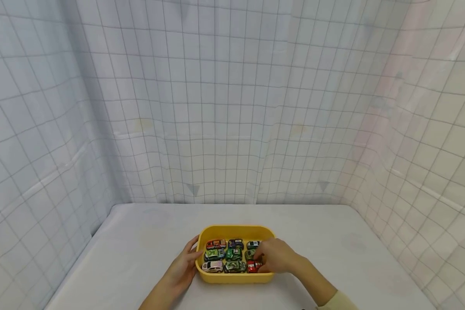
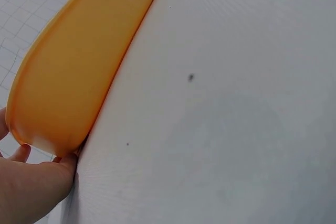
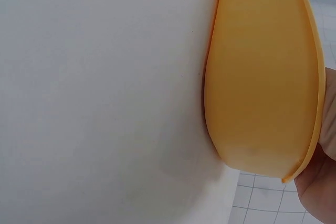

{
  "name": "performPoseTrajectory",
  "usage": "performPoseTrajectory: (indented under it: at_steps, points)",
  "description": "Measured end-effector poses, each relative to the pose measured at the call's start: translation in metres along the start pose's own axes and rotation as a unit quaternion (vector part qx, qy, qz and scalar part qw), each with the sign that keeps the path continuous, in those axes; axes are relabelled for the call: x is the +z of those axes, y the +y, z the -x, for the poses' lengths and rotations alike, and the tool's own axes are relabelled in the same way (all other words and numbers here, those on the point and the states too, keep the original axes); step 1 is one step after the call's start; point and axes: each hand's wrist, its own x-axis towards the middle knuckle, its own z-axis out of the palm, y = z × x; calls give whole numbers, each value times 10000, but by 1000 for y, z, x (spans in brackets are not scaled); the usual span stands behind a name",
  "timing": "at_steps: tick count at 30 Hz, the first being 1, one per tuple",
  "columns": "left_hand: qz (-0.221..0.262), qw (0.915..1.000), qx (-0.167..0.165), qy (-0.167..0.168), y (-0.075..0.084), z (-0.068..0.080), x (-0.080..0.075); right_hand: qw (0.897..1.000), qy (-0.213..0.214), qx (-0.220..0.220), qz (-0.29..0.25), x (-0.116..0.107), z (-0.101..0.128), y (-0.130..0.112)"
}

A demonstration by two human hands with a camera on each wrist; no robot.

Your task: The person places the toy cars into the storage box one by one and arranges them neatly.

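A yellow plastic tray (image 1: pixel 235 279) holds several small toy cars in rows. My left hand (image 1: pixel 181 269) grips the tray's left end, fingers at the rim and thumb (image 2: pixel 39 182) low against the outer wall. Over the right end of the tray, my right hand (image 1: pixel 278 256) reaches inside with bent fingers. Those fingers pinch a red toy car (image 1: pixel 252 266) in the front right corner and hide part of it. Beside it sit a camouflage-green car (image 1: pixel 234 267) and a white-and-pink car (image 1: pixel 212 267). A green car (image 1: pixel 234 254) lies in the middle.
The tray rests on a white-covered table (image 1: pixel 147 241). Grid-patterned white curtains (image 1: pixel 232 107) hang behind the table and along both sides. Back-row cars include an orange-red one (image 1: pixel 216 244) and a dark purple one (image 1: pixel 235 243).
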Motion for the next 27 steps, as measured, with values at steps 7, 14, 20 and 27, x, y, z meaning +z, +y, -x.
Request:
performPoseTrajectory:
  at_steps: [7,14,20,27]
  points:
    - [9,10000,-31,-16,2,1,-3,9999,42,6,-139,0,-2,-5]
    - [-10,10000,-17,45,4,-2,-2,9998,107,-71,-127,0,-5,0]
    - [-241,9997,39,79,6,-6,-2,9958,171,-333,-837,0,-3,9]
    - [-1381,9898,213,283,31,-9,2,9839,822,-389,-1541,-18,7,21]
